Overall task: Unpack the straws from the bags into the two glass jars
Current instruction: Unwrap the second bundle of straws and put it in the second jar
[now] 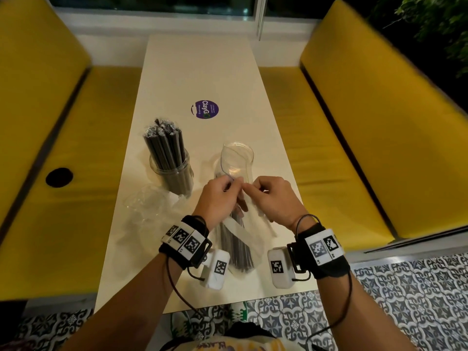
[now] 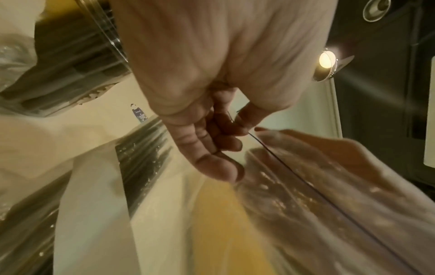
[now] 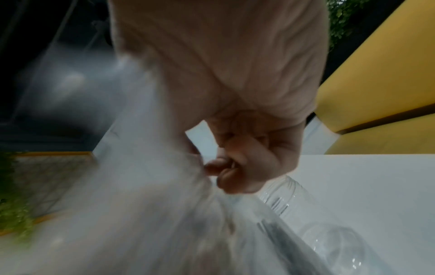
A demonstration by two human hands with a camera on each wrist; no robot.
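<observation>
Two hands on second bag (image 1: 235, 234), near tabletop's front edge: left hand (image 1: 217, 198) and right hand (image 1: 272, 198) each pinch its mouth. I judge opening underway. Empty jar (image 1: 236, 160) just behind; next I'd part the mouth, draw straws (image 1: 238, 247) out.

**Table layout**

On the table (image 1: 202, 59) a jar (image 1: 172, 173) full of straws (image 1: 164, 143) stands left; a second jar (image 1: 239, 158) stands just right of it. An empty bag (image 1: 147, 206) lies in front of the left jar. A bag of straws (image 1: 235, 239) lies nearest, before the right jar. A sticker (image 1: 204, 109) lies behind both jars. Benches (image 1: 354, 122) flank the table.
</observation>
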